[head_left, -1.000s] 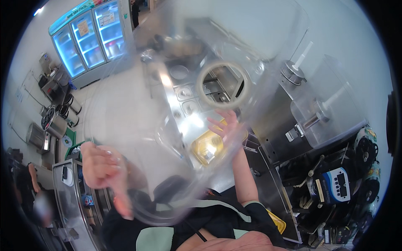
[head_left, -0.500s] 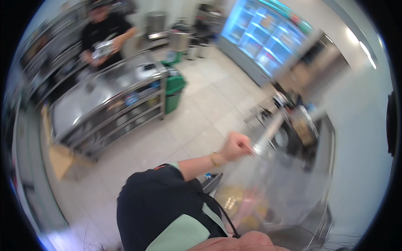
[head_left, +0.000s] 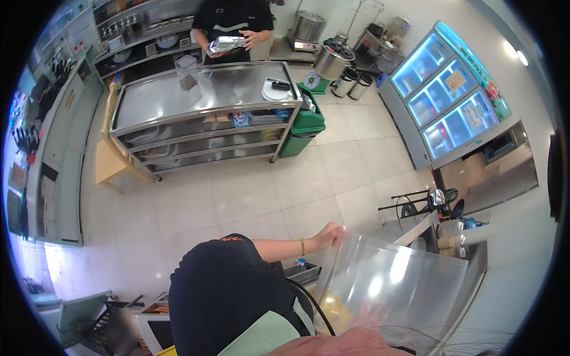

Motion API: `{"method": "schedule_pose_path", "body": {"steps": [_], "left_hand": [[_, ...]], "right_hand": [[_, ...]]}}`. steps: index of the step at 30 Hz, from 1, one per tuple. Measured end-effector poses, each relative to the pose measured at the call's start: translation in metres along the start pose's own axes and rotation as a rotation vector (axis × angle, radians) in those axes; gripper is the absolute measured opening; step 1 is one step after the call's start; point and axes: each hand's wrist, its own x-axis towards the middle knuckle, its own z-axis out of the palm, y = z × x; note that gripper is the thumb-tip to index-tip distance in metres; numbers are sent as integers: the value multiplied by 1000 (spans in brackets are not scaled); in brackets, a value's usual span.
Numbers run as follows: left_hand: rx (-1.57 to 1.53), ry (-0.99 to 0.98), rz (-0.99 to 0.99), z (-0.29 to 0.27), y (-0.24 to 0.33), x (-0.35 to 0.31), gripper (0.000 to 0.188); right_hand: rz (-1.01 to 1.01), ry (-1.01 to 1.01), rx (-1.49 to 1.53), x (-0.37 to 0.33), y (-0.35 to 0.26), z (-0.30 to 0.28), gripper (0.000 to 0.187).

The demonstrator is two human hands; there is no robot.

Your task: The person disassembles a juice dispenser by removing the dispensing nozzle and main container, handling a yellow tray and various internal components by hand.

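A clear plastic container (head_left: 409,276) lies rightward of the left hand (head_left: 328,238), whose grip pinches its upper left corner; its long edge runs right. The right hand (head_left: 371,313) blurs through the plastic, its grip untellable. A steel desk (head_left: 389,229) shows beyond; tiled floor (head_left: 249,190) stretches leftward.

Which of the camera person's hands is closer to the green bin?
Left. The left hand, holding the clear container, is below the green bin in view; the right hand is lower.
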Motion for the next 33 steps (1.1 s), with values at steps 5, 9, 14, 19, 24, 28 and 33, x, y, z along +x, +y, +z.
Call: {"method": "schedule_pose_path", "body": {"steps": [5,9,14,19,24,28,33], "left_hand": [[178,-364,-283,-1,37,18,56],[645,-564,-606,15,21,9,56],[518,-645,-1101,18,-80,-77,107],[416,-778,-1521,10,-95,-151,88],[468,-1204,-1653,-32,-127,-173,70],[603,-1551,-1541,-49,-151,-179,56],[1452,-2090,-875,-34,-179,-122,63]], "right_hand": [[-4,42,-126,4,-23,-21,75],[-3,83,-194,-6,-34,-38,74],[-9,92,-249,-27,-50,-79,74],[-149,-268,-597,-42,-58,-94,67],[-96,-411,-796,-102,23,-142,63],[68,-185,-812,-163,57,-145,67],[89,-14,-846,-203,120,-174,71]]}}
